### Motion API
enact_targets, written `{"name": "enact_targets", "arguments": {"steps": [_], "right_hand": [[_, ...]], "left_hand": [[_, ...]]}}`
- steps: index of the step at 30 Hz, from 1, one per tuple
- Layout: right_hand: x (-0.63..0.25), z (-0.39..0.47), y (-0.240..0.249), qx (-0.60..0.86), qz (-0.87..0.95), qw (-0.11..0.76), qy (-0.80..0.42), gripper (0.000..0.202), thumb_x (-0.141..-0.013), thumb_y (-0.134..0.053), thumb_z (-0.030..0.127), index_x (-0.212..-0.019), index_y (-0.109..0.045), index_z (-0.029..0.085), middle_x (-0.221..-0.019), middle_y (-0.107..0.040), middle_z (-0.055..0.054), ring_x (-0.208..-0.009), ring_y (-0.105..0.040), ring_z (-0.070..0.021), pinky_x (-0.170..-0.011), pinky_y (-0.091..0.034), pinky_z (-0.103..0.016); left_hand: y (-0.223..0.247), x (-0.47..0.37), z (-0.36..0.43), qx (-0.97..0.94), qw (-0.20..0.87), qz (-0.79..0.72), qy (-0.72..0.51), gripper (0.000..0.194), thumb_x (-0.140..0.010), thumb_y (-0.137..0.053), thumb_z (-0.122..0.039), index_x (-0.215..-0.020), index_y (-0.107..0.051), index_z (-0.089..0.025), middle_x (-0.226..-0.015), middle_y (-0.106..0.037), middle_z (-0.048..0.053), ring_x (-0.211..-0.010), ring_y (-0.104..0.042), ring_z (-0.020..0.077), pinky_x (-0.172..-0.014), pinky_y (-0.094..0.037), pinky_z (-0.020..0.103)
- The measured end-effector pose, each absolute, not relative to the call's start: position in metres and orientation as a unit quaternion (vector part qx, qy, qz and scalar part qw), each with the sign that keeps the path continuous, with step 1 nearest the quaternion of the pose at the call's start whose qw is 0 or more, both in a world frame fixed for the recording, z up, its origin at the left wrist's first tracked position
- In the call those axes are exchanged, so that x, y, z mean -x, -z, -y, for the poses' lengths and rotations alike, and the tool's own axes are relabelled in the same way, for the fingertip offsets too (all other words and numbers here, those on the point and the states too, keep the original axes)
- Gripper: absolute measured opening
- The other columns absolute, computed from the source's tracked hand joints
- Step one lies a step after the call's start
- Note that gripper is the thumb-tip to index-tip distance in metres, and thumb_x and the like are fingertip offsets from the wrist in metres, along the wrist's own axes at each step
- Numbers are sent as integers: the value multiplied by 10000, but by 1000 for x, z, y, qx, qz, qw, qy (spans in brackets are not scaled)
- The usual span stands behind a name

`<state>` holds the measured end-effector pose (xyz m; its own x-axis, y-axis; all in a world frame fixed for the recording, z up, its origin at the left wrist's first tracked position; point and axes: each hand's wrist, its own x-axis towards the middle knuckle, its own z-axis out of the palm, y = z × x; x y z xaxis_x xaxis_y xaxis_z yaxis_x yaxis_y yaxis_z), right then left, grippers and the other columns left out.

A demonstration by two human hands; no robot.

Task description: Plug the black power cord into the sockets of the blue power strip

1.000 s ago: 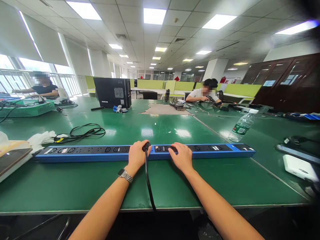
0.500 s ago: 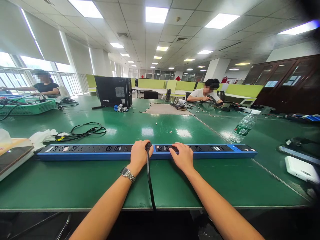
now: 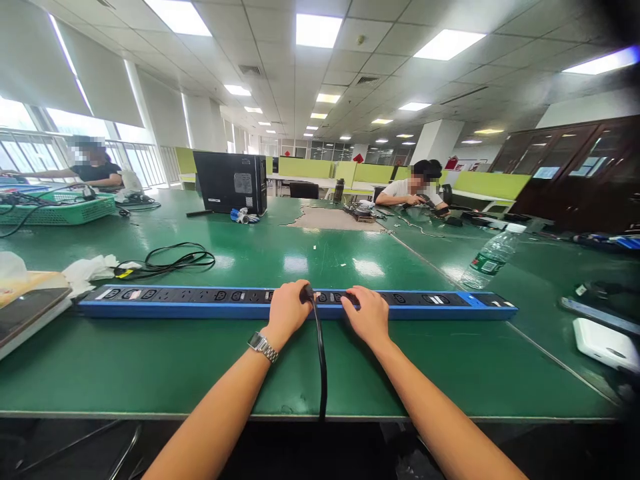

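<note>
A long blue-and-black power strip (image 3: 170, 311) lies crosswise in front of me, with several sockets along its top. In my left hand (image 3: 288, 311), which wears a metal-band watch, is a black plug (image 3: 308, 293), held against the sockets near the strip's middle. From the plug a black power cord (image 3: 321, 360) runs down past the table's near edge. My right hand (image 3: 369, 313) is closed over the strip just to the right, thumb on the near side; its fingertips are mostly hidden. Whether the plug sits inside a socket I cannot tell.
The green table (image 3: 200, 373) carries a coiled black cable (image 3: 173, 261), a tilted water bottle (image 3: 493, 257), a white box-like device (image 3: 603, 340), a phone (image 3: 30, 313) and a computer case (image 3: 230, 183). One person (image 3: 415, 187) sits at the far right, another (image 3: 95, 167) at the left.
My left hand has moved to the right along the strip with the plug, nearer my right hand. The cord has shifted right too. My right hand stays on the strip.
</note>
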<state>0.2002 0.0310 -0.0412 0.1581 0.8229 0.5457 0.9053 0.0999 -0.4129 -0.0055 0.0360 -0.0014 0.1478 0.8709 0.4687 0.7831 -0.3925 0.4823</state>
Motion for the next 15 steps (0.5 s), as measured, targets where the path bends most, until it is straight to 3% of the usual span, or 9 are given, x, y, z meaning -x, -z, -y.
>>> {"name": "enact_targets", "arguments": {"steps": [15], "right_hand": [[-200,-31,42,665,648,368,55,291,-887,-526,406,-1047,-690,226,-1220,-669,-65,-1168,-540,-258,-1017,-329,-444]], "left_hand": [[2,8,-33,-759,96,-530,-365,272,-835,-694,-325,-1100,-694,-269,-938,-740,27,-870,-646,195,-778,-468,285]]}}
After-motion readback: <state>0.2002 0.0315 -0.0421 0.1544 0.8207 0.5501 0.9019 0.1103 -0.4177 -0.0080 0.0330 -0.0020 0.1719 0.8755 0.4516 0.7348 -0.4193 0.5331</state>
